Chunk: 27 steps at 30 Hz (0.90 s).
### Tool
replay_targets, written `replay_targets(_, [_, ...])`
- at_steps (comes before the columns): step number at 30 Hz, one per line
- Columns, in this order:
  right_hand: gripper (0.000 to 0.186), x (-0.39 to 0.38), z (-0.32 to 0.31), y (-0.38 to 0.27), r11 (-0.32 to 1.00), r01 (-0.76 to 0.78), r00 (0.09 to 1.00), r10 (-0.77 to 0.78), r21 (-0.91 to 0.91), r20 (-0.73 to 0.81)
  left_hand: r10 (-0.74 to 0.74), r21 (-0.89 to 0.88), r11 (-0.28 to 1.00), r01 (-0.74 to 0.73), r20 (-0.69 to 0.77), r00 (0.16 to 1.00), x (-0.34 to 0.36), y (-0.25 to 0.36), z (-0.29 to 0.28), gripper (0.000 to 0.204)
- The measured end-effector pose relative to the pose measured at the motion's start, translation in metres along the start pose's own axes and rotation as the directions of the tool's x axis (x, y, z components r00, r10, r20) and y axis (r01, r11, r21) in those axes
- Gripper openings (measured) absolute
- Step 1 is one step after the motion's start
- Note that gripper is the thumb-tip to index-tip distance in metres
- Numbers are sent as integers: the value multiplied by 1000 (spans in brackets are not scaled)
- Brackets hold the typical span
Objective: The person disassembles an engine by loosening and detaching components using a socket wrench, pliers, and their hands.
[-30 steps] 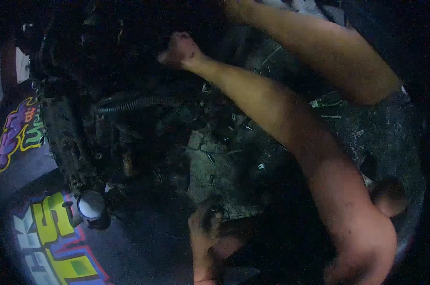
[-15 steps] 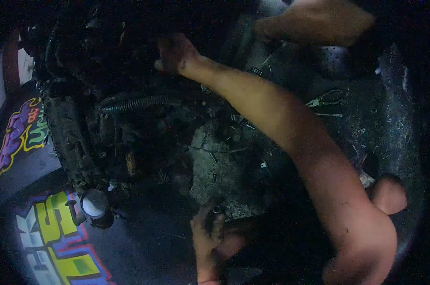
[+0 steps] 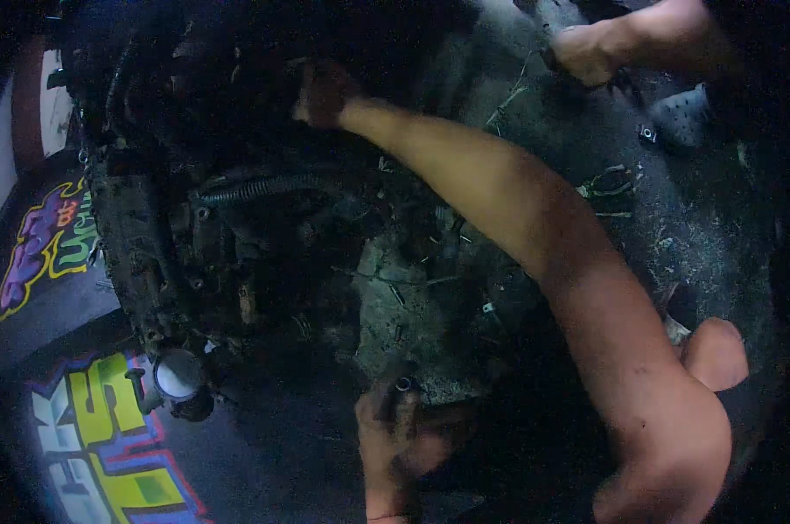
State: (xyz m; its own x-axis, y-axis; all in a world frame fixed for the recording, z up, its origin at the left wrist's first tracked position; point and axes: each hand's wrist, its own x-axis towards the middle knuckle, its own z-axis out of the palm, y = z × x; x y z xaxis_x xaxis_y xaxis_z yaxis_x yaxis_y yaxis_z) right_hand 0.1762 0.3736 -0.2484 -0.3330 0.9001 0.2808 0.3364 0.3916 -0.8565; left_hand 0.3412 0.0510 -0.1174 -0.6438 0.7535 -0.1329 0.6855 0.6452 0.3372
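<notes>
My left hand (image 3: 386,432), low in the middle of the view, is closed around a socket (image 3: 403,384) whose round open metal end points up. From the lower right my right arm stretches across to a large, dirty engine (image 3: 141,227). My right hand (image 3: 327,94) is at the far part of the engine, in deep shadow. Its fingers look curled, and what they hold, if anything, is too dark to make out. A ribbed black hose (image 3: 264,186) runs across the engine just nearer than that hand.
Pliers (image 3: 609,181) lie on the dirty floor, right of my forearm. Small metal parts (image 3: 398,295) are scattered between my arms. At the upper right are another person's hand (image 3: 587,52) and a perforated grey clog (image 3: 681,115). Painted lettering (image 3: 106,402) covers the left-hand surface.
The other person's hand has moved nearer and now reaches down by the floor, with more of the clog showing. My two hands keep nearly the same places; the view has shifted slightly.
</notes>
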Motion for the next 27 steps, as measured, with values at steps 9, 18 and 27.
replay_targets(9, [47, 3, -32, 4, 922, 198, 962, -248, 333, 113, 16, 99, 995, -11, -54, 998, -3, -15, -2, 42])
replay_targets(18, [31, 16, -11, 26, 846, 217, 976, -182, 487, -118, -91, -28, 996, 88, -99, 991, -8, -11, 3, 40])
replay_targets(27, [45, -34, -149, 64, 852, -166, 883, -97, 497, 460, -157, 272, 952, 143, 32, 987, -46, -61, -25, 43])
